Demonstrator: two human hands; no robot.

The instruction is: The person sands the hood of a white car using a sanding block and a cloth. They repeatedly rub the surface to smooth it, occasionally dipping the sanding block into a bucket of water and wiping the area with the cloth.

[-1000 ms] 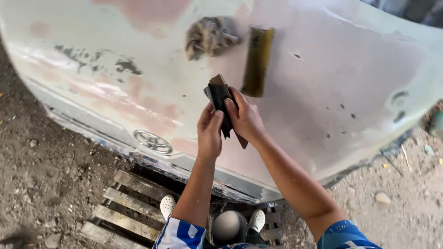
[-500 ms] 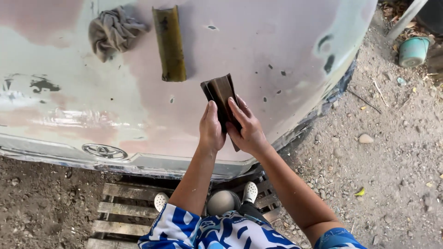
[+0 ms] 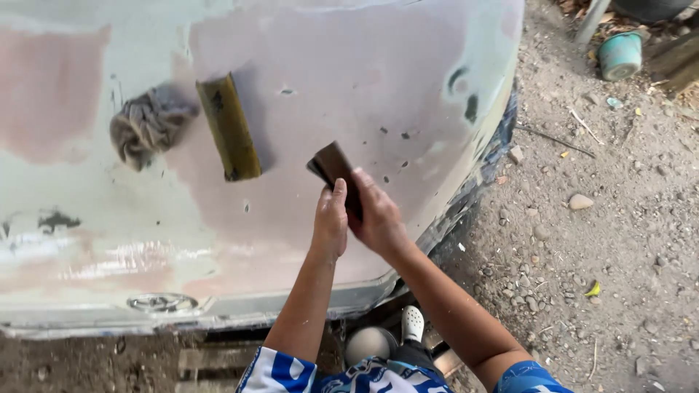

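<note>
Both my hands hold a folded dark brown sheet of sandpaper [image 3: 331, 164] above a large pale car body panel [image 3: 378, 80] patched with pink filler. My left hand [image 3: 330, 220] grips the sheet's lower left side. My right hand [image 3: 377, 217] wraps around it from the right. The sheet's upper end sticks out above my fingers. A long yellowish sanding block [image 3: 229, 127] lies on the panel to the left, with a crumpled grey rag [image 3: 148, 125] beside it.
The panel's lower edge carries a chrome emblem [image 3: 162, 301]. A wooden pallet [image 3: 218, 360] lies under it by my white shoes [image 3: 412, 323]. Gravel ground [image 3: 604, 240] spreads to the right, with a teal pot [image 3: 620, 54] at the top right.
The view has swung left to right across the panel; the rag and block now sit lower and more central. My hands stay on the sandpaper, now tilted further left.
</note>
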